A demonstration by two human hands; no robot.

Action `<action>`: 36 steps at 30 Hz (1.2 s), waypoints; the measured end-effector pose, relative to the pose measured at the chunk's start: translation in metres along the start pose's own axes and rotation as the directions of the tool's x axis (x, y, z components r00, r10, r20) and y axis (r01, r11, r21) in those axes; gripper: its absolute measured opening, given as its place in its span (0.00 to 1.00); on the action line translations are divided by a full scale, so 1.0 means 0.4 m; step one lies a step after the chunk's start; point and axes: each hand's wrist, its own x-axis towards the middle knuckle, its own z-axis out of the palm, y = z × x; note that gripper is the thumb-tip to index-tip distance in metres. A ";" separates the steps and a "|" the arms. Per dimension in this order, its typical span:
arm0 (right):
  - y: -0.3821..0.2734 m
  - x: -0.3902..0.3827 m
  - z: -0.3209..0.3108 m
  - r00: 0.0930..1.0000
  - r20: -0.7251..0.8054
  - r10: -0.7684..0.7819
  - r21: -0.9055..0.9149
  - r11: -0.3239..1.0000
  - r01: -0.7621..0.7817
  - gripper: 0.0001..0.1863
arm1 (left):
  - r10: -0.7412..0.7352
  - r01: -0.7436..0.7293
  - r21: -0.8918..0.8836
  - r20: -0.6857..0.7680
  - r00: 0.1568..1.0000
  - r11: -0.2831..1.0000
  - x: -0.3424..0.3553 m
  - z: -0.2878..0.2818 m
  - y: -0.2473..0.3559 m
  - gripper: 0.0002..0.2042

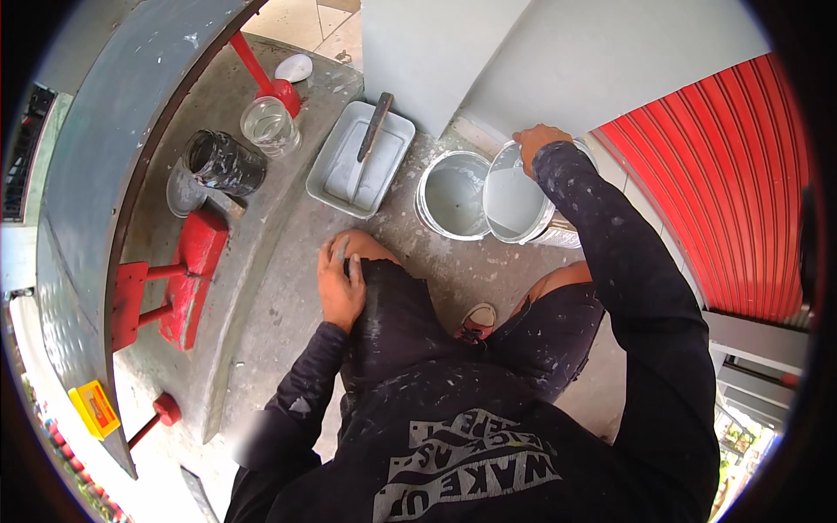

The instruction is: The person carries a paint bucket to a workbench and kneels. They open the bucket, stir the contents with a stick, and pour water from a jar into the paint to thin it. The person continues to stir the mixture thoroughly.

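Note:
My right hand (540,146) is closed on the far rim of a white paint bucket (514,205) with pale grey paint inside. That bucket appears tilted left, its rim meeting the edge of a second bucket (453,193). The second bucket stands on the floor with light paint coating its inner wall. My left hand (342,281) rests on my left knee, fingers apart and holding nothing. Beyond that knee lies a white paint tray (336,170) with grey paint in it. A paint-smeared stick-like tool with a dark handle (377,126) lies across the tray.
On the ledge to the left are a clear container (270,128), a dark paint-stained jar (225,163) and a round lid (185,190). Red metal supports (193,279) stick out there. A grey wall (436,61) stands ahead, with a red roller shutter (719,183) at right.

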 end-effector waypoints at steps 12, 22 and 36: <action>-0.009 0.001 -0.002 0.999 0.004 0.036 0.023 0.999 -0.037 0.24 | 0.329 -0.280 -0.276 0.148 0.933 0.919 0.320 0.188 0.234 0.12; 0.005 -0.005 0.008 0.999 -0.029 0.034 0.057 0.998 -0.032 0.23 | 0.362 -0.304 -0.259 0.215 0.907 0.917 0.400 0.244 0.244 0.13; 0.000 -0.009 0.004 0.999 -0.027 0.040 0.089 0.995 -0.037 0.23 | 0.407 -0.365 -0.194 0.267 0.874 0.910 0.412 0.270 0.272 0.16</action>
